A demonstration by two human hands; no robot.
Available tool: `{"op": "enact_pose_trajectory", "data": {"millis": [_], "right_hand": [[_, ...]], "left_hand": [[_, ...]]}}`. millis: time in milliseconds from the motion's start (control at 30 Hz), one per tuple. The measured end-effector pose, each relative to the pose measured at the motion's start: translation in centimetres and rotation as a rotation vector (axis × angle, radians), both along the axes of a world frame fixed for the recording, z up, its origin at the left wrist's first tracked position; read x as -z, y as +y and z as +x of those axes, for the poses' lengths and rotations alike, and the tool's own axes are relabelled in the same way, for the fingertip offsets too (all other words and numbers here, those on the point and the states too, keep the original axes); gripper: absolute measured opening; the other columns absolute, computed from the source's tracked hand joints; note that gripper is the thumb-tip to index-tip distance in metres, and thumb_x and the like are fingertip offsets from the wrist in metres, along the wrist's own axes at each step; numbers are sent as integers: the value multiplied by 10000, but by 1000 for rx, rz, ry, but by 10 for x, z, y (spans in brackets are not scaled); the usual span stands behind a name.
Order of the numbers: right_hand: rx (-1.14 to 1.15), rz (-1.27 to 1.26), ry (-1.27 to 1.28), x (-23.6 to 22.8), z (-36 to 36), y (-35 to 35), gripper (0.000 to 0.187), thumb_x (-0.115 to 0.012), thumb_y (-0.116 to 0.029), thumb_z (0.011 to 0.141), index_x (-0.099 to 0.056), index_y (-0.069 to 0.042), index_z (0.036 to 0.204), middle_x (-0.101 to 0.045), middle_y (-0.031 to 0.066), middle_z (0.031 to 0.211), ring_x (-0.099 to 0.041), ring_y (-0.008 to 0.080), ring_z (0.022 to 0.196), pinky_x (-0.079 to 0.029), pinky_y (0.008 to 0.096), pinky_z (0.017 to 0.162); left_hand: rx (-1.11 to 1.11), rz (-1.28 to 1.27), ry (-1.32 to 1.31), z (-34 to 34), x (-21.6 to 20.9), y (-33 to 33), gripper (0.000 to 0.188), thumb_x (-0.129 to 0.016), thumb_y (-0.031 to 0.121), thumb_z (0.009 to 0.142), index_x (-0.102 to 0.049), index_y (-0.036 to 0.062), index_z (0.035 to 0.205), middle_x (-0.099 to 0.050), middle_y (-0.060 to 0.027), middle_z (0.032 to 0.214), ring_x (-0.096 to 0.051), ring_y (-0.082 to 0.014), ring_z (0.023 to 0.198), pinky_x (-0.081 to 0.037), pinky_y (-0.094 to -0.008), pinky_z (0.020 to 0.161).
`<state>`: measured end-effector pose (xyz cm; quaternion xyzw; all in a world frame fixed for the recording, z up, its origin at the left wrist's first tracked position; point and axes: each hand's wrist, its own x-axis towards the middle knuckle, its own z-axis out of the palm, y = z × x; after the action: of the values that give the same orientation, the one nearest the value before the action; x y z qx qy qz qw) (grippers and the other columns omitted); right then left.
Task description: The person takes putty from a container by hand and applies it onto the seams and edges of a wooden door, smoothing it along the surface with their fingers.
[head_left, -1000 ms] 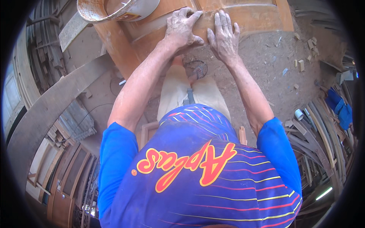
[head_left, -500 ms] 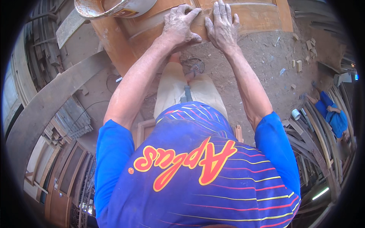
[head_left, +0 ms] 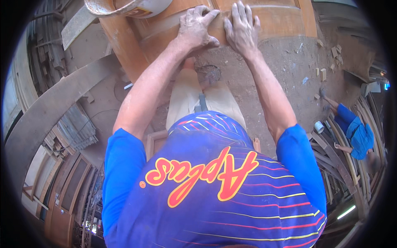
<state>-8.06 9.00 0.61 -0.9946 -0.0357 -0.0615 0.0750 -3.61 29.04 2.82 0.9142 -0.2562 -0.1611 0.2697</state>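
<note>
Both hands rest on an orange-brown panelled wooden door (head_left: 275, 25) at the top of the view. My left hand (head_left: 196, 28) lies on it with knuckles bent, forefinger and thumb spread apart; nothing shows in its grasp. Beside it to the right, my right hand (head_left: 243, 31) presses flat, fingers stretched forward and thumb out to the left. Dust coats the fingers of both. Whatever may be under the palms is hidden. A dirty white bucket (head_left: 144, 9) stands on the door, left of my left hand.
Wood offcuts (head_left: 323, 74) lie on the dirt floor (head_left: 285, 66) to the right. A long curved-looking board (head_left: 62, 95) runs along the left. Stacked timber (head_left: 68, 177) fills the lower left. Another person in blue (head_left: 357, 132) is at the far right, near a white can (head_left: 319, 127).
My hands keep almost the same place and pose on the door. The person at the far right has shifted position, with legs and an arm now stretched out differently. The view has moved slightly.
</note>
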Motion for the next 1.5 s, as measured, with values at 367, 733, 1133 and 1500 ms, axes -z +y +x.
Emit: {"op": "enact_pose_trajectory", "data": {"millis": [367,733,1133,1500], "right_hand": [[9,58,88,-6,-17,12,705,-537,-388,1074,-355,7,1629,-354,221,1700,-308,355,1592,-210,603,1248],[-47,95,73,-4,3,15,665,-554,-342,1068,-384,-6,1616,-348,212,1707,-306,349,1596,-223,586,1254],[-140,73,20,-6,-7,6,638,-623,-287,1024,-444,-42,1586,-435,174,1661,-393,330,1549,-279,601,1219],[-292,103,0,1,28,-20,510,-574,-203,1029,-533,-11,1499,-489,209,1615,-454,333,1511,-318,526,1239]], "left_hand": [[-22,-10,10,-8,-9,-5,1033,-947,444,625,-537,223,1547,-500,-130,1508,-438,-360,1444,-344,-539,1222],[-45,-43,-15,-7,-1,-5,961,-919,477,672,-574,187,1521,-522,-139,1510,-452,-379,1445,-348,-545,1231],[-50,-82,-7,-8,-1,-8,984,-930,387,653,-550,202,1542,-509,-134,1517,-440,-378,1450,-346,-542,1236],[-59,-99,55,-8,-9,-8,970,-904,327,643,-553,189,1536,-508,-123,1517,-414,-365,1476,-332,-521,1254]]}}
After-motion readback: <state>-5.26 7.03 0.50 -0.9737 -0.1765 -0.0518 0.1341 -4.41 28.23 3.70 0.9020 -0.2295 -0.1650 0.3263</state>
